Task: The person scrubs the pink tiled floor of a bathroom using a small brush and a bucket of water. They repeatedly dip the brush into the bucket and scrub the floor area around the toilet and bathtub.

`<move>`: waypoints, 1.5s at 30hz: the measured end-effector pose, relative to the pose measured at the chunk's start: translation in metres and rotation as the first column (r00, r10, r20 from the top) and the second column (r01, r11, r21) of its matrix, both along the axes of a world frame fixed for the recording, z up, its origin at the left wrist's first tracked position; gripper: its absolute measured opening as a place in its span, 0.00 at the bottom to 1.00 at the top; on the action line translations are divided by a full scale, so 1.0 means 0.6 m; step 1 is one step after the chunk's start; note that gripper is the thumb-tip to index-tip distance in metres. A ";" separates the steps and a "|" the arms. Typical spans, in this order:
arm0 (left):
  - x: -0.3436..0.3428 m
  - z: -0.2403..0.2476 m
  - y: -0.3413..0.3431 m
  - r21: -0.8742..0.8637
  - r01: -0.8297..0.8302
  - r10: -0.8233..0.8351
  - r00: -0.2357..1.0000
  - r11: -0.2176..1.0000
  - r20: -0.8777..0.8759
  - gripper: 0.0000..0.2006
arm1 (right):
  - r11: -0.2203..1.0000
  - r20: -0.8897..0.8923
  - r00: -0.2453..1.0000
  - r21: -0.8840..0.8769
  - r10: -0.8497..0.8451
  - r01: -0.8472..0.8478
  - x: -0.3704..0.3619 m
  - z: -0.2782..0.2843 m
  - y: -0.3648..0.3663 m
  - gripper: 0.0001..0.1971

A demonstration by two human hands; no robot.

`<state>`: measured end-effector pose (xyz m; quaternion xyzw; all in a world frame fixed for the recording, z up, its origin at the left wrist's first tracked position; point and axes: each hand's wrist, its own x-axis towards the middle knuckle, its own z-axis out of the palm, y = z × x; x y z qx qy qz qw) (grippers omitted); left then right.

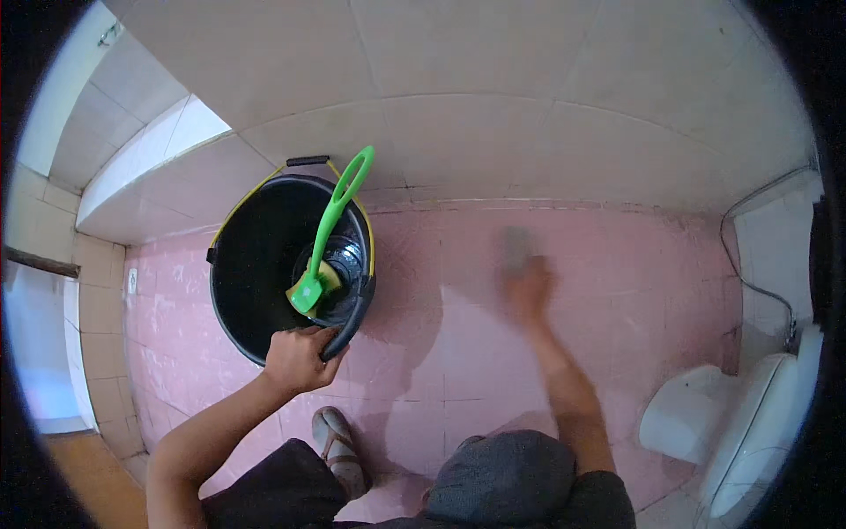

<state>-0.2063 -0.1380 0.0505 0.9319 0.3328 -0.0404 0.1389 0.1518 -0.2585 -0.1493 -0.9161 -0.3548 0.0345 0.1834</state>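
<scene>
My left hand [302, 359] is wrapped round the near rim of a black bucket [359, 310], which has a yellow carrying handle [372, 234] with a dark grip. A bright green long-handled tool [335, 210], probably a brush, leans in the bucket with its loop end above the far rim. Its flat head touches a yellowish piece [330, 276], perhaps a sponge, near the bucket's bottom. To the right, my right hand [529, 286] is low over the pink floor, smeared by motion. At its fingertips is a blurred grey-green thing [517, 247], too unclear to name.
Pink floor tiles [480, 361] lie below a beige tiled wall [476, 150]. A white toilet [692, 413] stands at the right, by a thin hose [749, 284]. My sandalled foot [339, 445] is below the bucket. A dark cap [502, 480] fills part of the lower edge.
</scene>
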 end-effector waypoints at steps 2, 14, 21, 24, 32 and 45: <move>-0.004 -0.006 0.002 -0.018 -0.002 0.003 0.999 1.000 0.044 0.12 | 0.868 -0.074 0.876 0.193 0.477 -0.457 -0.177 -0.039 0.037 0.18; 0.003 0.009 -0.008 -0.061 -0.030 0.034 0.998 0.998 0.057 0.17 | 0.755 0.096 0.750 0.039 -0.655 0.654 0.231 0.067 -0.066 0.33; 0.000 -0.004 -0.008 -0.021 -0.038 0.039 0.997 0.999 0.069 0.11 | 0.890 0.139 0.891 0.090 0.433 -0.447 -0.135 -0.031 -0.129 0.22; -0.004 -0.004 -0.006 0.014 -0.014 0.013 0.999 1.000 0.048 0.10 | 0.655 -0.039 0.654 0.054 0.756 -0.754 -0.215 -0.001 -0.188 0.18; 0.006 0.009 -0.010 0.012 0.016 -0.016 1.000 1.000 0.013 0.11 | 0.482 0.145 0.463 0.152 -0.874 0.863 0.162 0.021 -0.481 0.28; -0.012 0.002 -0.001 0.009 0.058 -0.058 0.998 0.998 0.007 0.15 | 0.719 0.167 0.702 0.088 -0.693 0.689 0.045 0.016 -0.444 0.33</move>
